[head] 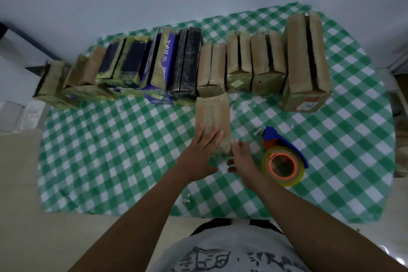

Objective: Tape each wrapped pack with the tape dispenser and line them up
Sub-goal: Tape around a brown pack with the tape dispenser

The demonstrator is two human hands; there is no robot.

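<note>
A brown paper-wrapped pack (213, 115) lies flat in the middle of the table, just in front of a row of packs. My left hand (202, 152) rests on its near end with straight fingers. My right hand (241, 158) is at the pack's near right corner, fingers bent around a clear strip of tape there. The tape dispenser (281, 159), blue and orange with a yellowish roll, lies on the cloth to the right of my right hand, untouched.
A row of several wrapped packs (239, 62) stands across the back of the table, with a tall brown one (305, 64) at the right end. A green-and-white checked cloth (110, 150) covers the table. Small tape scraps (186, 200) lie near the front edge.
</note>
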